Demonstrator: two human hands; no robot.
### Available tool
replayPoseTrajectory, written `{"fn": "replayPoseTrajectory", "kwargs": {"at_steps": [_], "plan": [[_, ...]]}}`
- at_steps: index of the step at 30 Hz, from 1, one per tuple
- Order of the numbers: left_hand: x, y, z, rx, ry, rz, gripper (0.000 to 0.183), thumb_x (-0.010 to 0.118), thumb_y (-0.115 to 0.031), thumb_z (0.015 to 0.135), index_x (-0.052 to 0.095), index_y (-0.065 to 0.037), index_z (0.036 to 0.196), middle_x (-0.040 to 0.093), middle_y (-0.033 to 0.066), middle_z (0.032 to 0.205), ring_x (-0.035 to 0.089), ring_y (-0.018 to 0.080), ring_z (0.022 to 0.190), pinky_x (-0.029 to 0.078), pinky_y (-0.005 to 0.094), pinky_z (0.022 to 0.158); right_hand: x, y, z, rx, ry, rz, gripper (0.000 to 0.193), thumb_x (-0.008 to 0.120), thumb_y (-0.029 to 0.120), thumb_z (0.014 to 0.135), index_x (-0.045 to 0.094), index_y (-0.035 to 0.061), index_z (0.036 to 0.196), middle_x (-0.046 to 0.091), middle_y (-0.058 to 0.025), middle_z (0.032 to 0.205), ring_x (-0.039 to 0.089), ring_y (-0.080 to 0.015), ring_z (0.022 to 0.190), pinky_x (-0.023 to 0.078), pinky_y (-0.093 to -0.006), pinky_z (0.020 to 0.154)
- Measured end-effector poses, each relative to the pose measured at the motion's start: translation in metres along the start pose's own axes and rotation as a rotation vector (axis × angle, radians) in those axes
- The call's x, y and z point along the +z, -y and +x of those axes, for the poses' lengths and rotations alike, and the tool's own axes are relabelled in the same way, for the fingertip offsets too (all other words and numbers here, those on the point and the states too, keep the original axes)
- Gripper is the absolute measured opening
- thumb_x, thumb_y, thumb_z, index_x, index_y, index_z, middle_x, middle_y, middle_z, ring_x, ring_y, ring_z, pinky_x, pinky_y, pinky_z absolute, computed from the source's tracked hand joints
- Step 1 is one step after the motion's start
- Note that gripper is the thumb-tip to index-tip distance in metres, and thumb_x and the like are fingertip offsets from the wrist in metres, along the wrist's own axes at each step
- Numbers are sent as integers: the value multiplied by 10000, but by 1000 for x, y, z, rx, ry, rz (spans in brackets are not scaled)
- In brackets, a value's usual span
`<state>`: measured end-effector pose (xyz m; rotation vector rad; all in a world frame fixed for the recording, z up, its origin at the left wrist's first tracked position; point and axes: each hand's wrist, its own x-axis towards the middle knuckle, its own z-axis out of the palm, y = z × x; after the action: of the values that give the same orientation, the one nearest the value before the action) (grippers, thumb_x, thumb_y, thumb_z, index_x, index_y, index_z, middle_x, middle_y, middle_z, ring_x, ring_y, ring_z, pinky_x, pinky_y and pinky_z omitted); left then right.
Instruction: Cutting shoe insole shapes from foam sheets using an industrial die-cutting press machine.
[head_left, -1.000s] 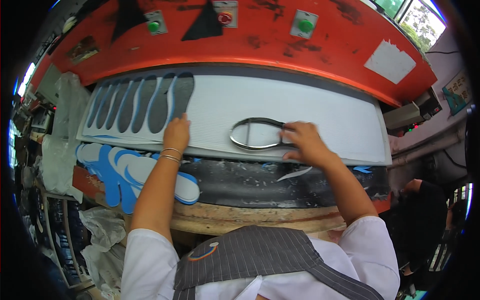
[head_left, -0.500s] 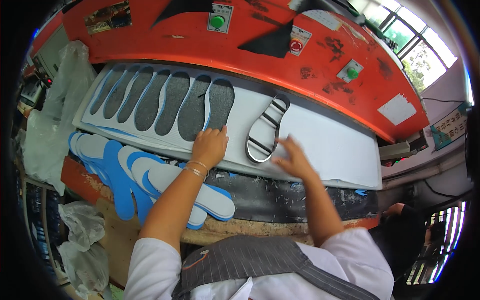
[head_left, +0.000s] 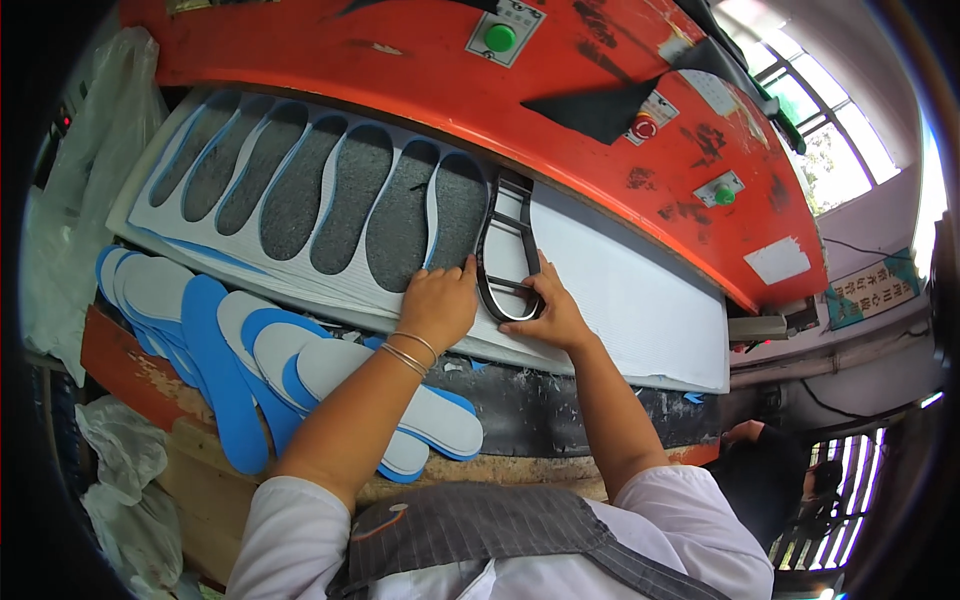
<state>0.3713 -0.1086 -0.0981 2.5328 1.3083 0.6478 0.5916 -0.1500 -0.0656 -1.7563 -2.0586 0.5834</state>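
Observation:
A black sole-shaped cutting die (head_left: 506, 248) stands lengthwise on a white foam sheet (head_left: 620, 300) under an orange press. My left hand (head_left: 440, 303) rests on the sheet with its fingertips against the die's lower left edge. My right hand (head_left: 548, 312) grips the die's lower right end. Left of the die the sheet has a row of several sole-shaped cut-outs (head_left: 330, 200) showing grey below.
A pile of blue and white cut insoles (head_left: 260, 360) lies at the near left on the wooden bench (head_left: 130, 370). The orange press head (head_left: 560, 90) carries green and red buttons. Plastic bags (head_left: 130, 490) hang at the lower left. Another person's hand (head_left: 745, 432) shows at the lower right.
The die was lying sideways on the sheet's right part; it has been turned upright and shifted left beside the last cut-out. Both hands followed it and my view swung left.

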Motion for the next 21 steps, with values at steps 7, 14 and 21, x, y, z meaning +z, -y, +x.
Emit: {"fn": "replayPoseTrajectory", "kwargs": {"at_steps": [7, 14, 21], "plan": [[-6, 10, -1, 9, -4, -16, 423, 473, -148, 874, 563, -27, 1270, 667, 59, 859, 638, 211, 822, 446, 367, 785, 11, 5, 2, -87, -66, 29, 646, 907, 332, 538, 551, 9, 969, 294, -321, 1452, 317, -422, 1355, 328, -402, 1067], [-4, -8, 7, 2, -7, 7, 440, 523, -169, 852, 561, -44, 1272, 664, 61, 853, 639, 218, 826, 452, 382, 775, -4, -5, -5, -158, -57, -90, 762, 860, 448, 585, 549, 14, 1129, 261, -391, 1422, 249, -520, 1345, 238, -503, 1115], [-67, 5, 34, -130, -235, -501, 332, 559, -121, 866, 589, 27, 1161, 613, 155, 820, 606, 327, 829, 473, 406, 769, -68, -19, -23, -124, -870, 52, 666, 712, 300, 819, 442, 9, 1354, 369, -196, 1455, 309, -335, 1376, 237, -438, 1123]]}}
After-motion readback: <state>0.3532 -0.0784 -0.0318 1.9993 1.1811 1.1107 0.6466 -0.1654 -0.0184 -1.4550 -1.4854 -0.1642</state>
